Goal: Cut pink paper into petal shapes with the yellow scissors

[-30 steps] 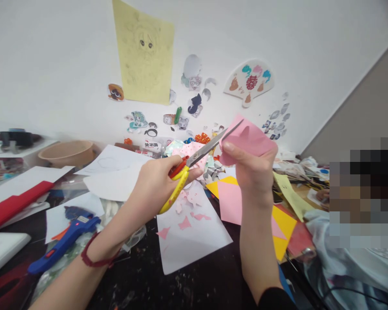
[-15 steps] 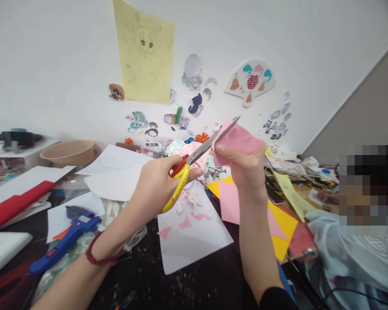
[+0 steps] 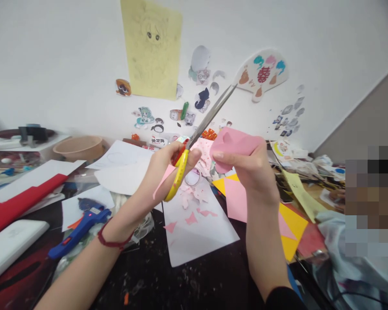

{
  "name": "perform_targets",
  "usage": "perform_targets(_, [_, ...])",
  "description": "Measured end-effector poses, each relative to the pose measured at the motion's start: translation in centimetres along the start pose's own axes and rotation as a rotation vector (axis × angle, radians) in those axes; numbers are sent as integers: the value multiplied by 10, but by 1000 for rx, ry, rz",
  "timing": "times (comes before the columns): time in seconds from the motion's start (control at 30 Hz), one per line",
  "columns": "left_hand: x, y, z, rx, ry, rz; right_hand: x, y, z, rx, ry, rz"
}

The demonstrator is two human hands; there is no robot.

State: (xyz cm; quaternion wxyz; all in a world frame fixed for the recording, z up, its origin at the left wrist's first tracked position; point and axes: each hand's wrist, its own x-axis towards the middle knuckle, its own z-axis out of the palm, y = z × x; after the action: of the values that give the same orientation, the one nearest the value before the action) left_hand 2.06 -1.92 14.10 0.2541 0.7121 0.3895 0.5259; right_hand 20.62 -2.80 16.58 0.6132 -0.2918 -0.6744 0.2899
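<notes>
My left hand (image 3: 153, 183) is closed round the yellow and red handles of a pair of scissors (image 3: 210, 115). The blades point up and to the right, slightly apart, with no paper between them. A narrow pink paper scrap (image 3: 163, 181) shows against my left hand beside the handles; whether it is falling or resting there I cannot tell. My right hand (image 3: 257, 172) pinches a piece of pink paper (image 3: 234, 142) between thumb and fingers, just right of the blades. Underneath lies a white sheet (image 3: 203, 234) with several pink scraps (image 3: 190, 218).
A blue glue gun (image 3: 80, 230) lies to the left, near a white box (image 3: 14, 247) and a brown bowl (image 3: 79, 148). Pink sheets (image 3: 235, 200) and yellow sheets (image 3: 295, 224) lie on the right. Beyond them a person (image 3: 358, 206) sits. Behind is a wall with stickers.
The scissor blades have come away from the pink paper, swinging upward. A pink strip now appears by my left hand. The paper in my right hand is smaller and sits lower. The view has shifted slightly.
</notes>
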Motion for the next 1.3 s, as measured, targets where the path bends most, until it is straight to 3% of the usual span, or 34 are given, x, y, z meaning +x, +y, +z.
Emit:
perform_targets(0.17, [-3,12,0,-323,54,-25,-5,-2,7,-4,-102,91])
perform_targets(0.33, [-3,8,-3,-408,34,-4,-3,3,10,2,-155,126])
perform_targets(0.43, [-3,5,-3,-369,28,28,-2,2,14,4,-142,147])
perform_targets(0.93, [-6,3,-3,-193,252,203,2,18,23,71,-117,162])
perform_targets(1.3, [-6,6,-9,-157,245,164,-2,21,33,71,-44,77])
